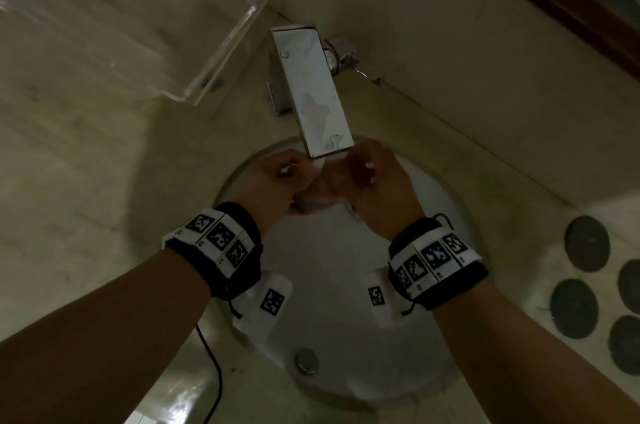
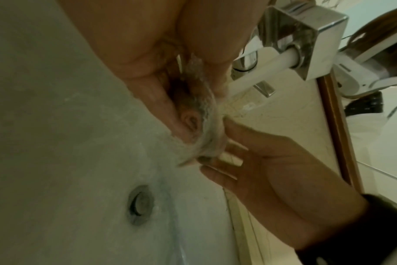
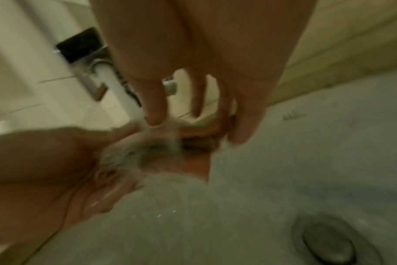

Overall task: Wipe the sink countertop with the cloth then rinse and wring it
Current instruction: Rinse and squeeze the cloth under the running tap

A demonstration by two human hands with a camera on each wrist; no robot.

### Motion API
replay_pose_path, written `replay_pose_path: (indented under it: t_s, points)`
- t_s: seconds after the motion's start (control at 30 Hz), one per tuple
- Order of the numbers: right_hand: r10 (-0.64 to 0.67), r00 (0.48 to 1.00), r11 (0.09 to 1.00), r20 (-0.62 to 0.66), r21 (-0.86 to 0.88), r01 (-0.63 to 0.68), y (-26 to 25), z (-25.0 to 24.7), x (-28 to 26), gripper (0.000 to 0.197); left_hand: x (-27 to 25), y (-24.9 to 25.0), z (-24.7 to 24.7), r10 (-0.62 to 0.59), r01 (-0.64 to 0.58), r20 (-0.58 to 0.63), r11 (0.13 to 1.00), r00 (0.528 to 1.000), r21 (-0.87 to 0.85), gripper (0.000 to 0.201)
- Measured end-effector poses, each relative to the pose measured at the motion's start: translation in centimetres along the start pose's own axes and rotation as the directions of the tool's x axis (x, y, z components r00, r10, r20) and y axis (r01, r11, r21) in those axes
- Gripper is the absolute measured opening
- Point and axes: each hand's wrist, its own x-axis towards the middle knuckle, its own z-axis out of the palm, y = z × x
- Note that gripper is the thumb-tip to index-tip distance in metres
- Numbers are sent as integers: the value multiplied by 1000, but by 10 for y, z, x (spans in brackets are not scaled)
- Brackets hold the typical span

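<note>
Both hands meet over the round white sink basin (image 1: 346, 319), directly beneath the spout of the flat rectangular chrome tap (image 1: 311, 87). The left hand (image 1: 277, 181) and the right hand (image 1: 377, 191) hold the thin, pale, wet cloth (image 1: 311, 196) between them. In the left wrist view a white stream of water (image 2: 256, 75) falls from the tap onto the cloth (image 2: 206, 125); the left fingers (image 2: 152, 96) curl around it, and the right fingers (image 2: 229, 157) close on its lower edge. In the right wrist view the picture is blurred; the cloth (image 3: 136, 154) shows only as a grey foamy mass, and its outline is hard to make out. The black wristbands (image 1: 225, 243) carry white square-coded markers; no words can be read on them. A clear plastic tray (image 1: 138, 7), cut off at the frame edge, stands far left on the beige marble worktop (image 1: 69, 181). Dark round stones (image 1: 587, 243) lie at the right. The chrome drain stopper (image 1: 306, 360) sits at the near side of the basin.
</note>
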Motion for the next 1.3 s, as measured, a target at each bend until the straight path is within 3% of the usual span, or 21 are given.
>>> replay_pose_path:
  t_s: [0.07, 0.17, 0.23, 0.33, 0.43, 0.53, 0.63, 0.83, 1.03, 1.3]
  points:
    - [-115, 991, 991, 63, -58, 118, -1, 3, -2, 44, 0, 2, -1, 26, -26, 59, 1000, 998, 1, 35]
    - [-131, 981, 991, 142, 26, 128, -2, 6, -4, 51, -1, 3, -5, 24, -22, 89, 1000, 996, -17, 50]
    - [-118, 987, 993, 112, 21, 116, -4, 7, -3, 37, 2, -1, -10, 10, -13, 104, 999, 995, 32, 59]
    - [-42, 999, 999, 31, 18, 41, -7, 5, 3, 8, 5, -7, -14, 5, -19, 91, 989, 996, 150, 52]
    - [13, 1000, 998, 7, 53, -13, -6, 4, 6, 17, 5, -7, -13, 18, -27, 66, 988, 998, 149, 46]
    - [-40, 997, 995, 67, 97, 33, -7, 7, 2, 18, 3, -4, -10, 34, -44, 88, 992, 996, 117, 41]
    - [-58, 993, 993, 106, 113, 46, -8, 9, -2, 39, -1, 1, -7, 65, -74, 103, 994, 992, 81, 34]
    - [38, 998, 977, 51, 208, -48, -2, 9, 8, 11, 0, 0, -10, 97, -103, 67, 990, 993, 94, 30]
    - [185, 983, 917, -11, 362, -168, 1, -1, 12, 5, 1, -1, -16, 120, -116, -20, 983, 993, 142, 33]
    - [161, 987, 948, -13, 281, -151, 2, -5, 9, 11, 2, -4, -18, 117, -115, -76, 993, 990, 35, 35]
